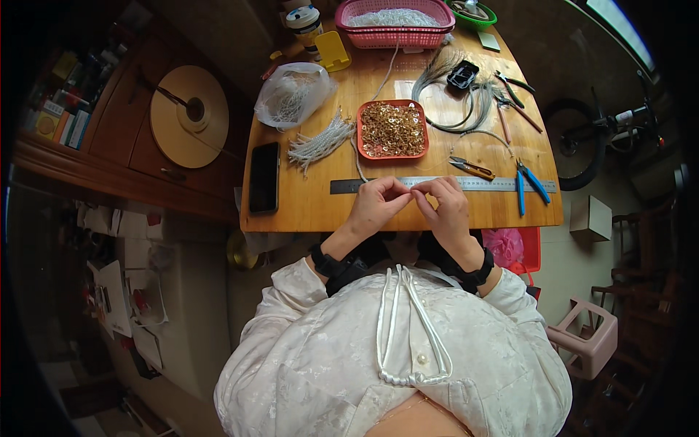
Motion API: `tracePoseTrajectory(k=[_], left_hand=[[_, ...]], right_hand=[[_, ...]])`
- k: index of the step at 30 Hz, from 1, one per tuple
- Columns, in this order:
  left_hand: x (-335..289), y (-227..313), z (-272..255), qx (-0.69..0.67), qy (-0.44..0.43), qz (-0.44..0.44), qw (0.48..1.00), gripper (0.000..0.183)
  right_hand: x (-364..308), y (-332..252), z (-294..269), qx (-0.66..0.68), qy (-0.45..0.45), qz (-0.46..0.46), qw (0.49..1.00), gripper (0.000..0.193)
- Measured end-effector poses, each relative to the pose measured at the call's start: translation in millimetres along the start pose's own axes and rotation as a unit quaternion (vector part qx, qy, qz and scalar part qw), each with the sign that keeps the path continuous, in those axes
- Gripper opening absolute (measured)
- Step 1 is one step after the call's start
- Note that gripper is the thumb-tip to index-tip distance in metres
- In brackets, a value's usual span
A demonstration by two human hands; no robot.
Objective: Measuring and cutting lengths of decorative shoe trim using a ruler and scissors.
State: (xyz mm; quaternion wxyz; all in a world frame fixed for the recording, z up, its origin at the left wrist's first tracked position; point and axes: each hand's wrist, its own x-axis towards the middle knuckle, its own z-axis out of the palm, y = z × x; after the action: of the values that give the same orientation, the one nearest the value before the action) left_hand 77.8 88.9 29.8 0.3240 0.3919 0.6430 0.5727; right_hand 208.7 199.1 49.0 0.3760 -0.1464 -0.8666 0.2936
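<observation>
My left hand (379, 206) and my right hand (445, 207) meet fingertip to fingertip over the near edge of the wooden table. Both are closed in a pinch; whatever lies between the fingertips is too small to make out. Just beyond them stretches a metal ruler (466, 183), partly covered by the hands. Past it stands an orange tray (425, 149) filled with small gold-coloured metal pieces (393, 127). A pale cord (356, 149) runs down beside the tray's left side and ends near my left hand. Left of the tray lies a bundle of silvery-white cords (322, 143).
Snips (473, 169) and blue-handled pliers (534, 182) lie to the right, more pliers (515, 89) behind. Grey cords (477, 109) loop near a black box (462, 76). Leftward are a phone (264, 178) and plastic bag (291, 91); a pink basket (397, 36) stands at the back.
</observation>
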Motion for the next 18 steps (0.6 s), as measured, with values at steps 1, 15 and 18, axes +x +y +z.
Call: tracePoseTrajectory(k=[1,15,18], left_hand=[[-0.1,0.9,-0.3,-0.007,-0.003,-0.007,1.000,0.008],[2.3,2.3,-6.4,-0.110,-0.031,-0.035,0.993,0.007],[4.6,1.1,-8.2,-0.069,-0.002,-0.018,0.997,0.008]], right_hand=[[-0.5,0.2,0.1,0.004,0.000,0.003,1.000,0.008],[-5.6,2.9,2.4,0.104,-0.022,0.080,0.991,0.010],[-4.6,2.5,-0.6,0.110,-0.022,0.110,0.988,0.010]])
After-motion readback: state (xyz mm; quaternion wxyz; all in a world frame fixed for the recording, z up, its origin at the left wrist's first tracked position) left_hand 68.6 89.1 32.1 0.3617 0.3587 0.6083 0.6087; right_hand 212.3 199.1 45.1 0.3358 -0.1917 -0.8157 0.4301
